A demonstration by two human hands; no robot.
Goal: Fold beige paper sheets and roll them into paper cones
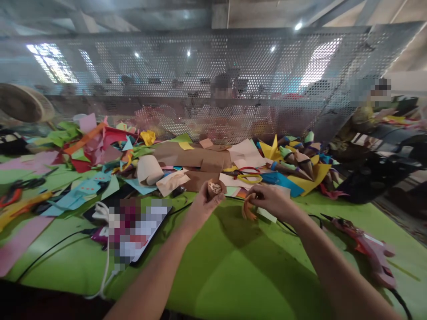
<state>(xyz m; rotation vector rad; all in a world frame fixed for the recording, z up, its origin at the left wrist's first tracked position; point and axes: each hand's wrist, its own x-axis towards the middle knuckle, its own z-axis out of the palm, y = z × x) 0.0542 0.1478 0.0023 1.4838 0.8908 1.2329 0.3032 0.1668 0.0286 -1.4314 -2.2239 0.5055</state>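
My left hand (204, 203) is closed around a small brown paper roll (215, 188), its open end turned up to show whitish crumpled stuff inside. A short way to the right, my right hand (271, 200) pinches a bunch of orange-brown paper strips (248, 209) that hangs down over the green table (227, 266). The two pieces are apart. Behind my hands lie brown paper sheets (187, 155) and scissors with yellow handles (249, 178). To the right of my right arm rests a pink glue gun (370, 249).
A phone (150, 233) with a white cable lies at left. Coloured paper scraps (96, 146), a cream roll (149, 170) and a heap of paper cones (300, 162) line the back. A perforated metal screen (207, 62) stands behind. A person (363, 115) is at far right; a fan (25, 104), far left.
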